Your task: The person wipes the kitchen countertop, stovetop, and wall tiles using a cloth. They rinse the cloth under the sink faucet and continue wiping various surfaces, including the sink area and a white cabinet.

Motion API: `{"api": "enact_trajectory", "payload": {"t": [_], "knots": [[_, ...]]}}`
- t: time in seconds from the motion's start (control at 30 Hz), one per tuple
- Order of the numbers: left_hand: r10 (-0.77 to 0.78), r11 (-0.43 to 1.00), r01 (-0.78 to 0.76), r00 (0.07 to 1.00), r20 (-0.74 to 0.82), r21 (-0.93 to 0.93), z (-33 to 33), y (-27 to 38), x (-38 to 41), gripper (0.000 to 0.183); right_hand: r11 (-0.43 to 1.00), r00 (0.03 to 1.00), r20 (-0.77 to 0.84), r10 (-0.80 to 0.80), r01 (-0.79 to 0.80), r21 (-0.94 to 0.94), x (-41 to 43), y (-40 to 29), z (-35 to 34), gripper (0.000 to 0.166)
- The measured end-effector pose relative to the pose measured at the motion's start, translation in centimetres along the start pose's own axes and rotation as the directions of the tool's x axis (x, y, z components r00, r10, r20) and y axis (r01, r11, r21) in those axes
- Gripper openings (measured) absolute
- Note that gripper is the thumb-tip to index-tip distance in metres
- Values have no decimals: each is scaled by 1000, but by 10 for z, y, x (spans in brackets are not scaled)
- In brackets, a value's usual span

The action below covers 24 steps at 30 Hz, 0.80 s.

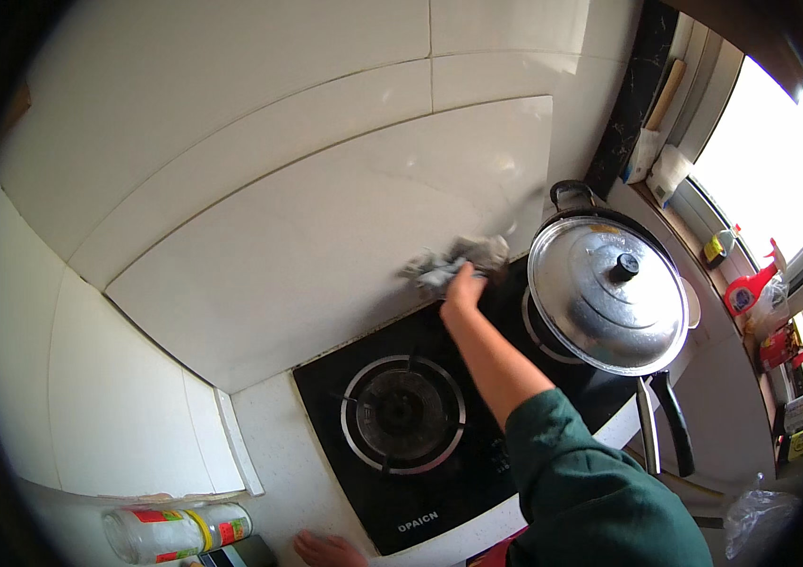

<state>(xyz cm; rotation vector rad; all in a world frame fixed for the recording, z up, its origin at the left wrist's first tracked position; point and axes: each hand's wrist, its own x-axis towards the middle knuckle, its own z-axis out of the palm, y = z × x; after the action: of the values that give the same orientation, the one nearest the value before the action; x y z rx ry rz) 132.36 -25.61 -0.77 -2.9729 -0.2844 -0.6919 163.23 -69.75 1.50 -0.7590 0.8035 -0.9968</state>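
My right hand (pixel 464 283), its arm in a green sleeve reaching across the gas cooktop (pixel 345 489), grips a crumpled grey cloth (pixel 479 255). The cloth lies against the lower part of the pale wall panel (pixel 331 227), just behind the cooktop's back edge. At the bottom of the picture my left hand (pixel 329 549) rests on the white countertop (pixel 267 432), left of the cooktop's front corner, with nothing seen in it; part of it is cut off by the frame. The left burner (pixel 401 414) carries no pan.
A wok with a domed metal lid (pixel 603 312) covers the right burner, its handles pointing towards the front. A glass jar (pixel 153 535) lies at the lower left. Along the windowsill stand a red spray bottle (pixel 749 287), a small bottle (pixel 719 248) and packets.
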Motion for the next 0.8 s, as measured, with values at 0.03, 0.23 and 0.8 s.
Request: {"api": "enact_trajectory", "payload": {"t": [0.03, 0.23, 0.8], "knots": [[-6, 1000, 5, 1000, -26, -6, -4, 4, 2, 36, 925, 899, -228, 375, -380, 20, 22, -9, -1, 49], [-64, 997, 64, 998, 2, -33, -16, 9, 6, 34, 953, 951, -129, -281, 261, -152, 20, -72, 93, 60], [-133, 991, 133, 991, 10, 9, -15, 10, 2, 37, 181, 139, 831, -539, 982, -47, -145, -61, 139, 72]]}}
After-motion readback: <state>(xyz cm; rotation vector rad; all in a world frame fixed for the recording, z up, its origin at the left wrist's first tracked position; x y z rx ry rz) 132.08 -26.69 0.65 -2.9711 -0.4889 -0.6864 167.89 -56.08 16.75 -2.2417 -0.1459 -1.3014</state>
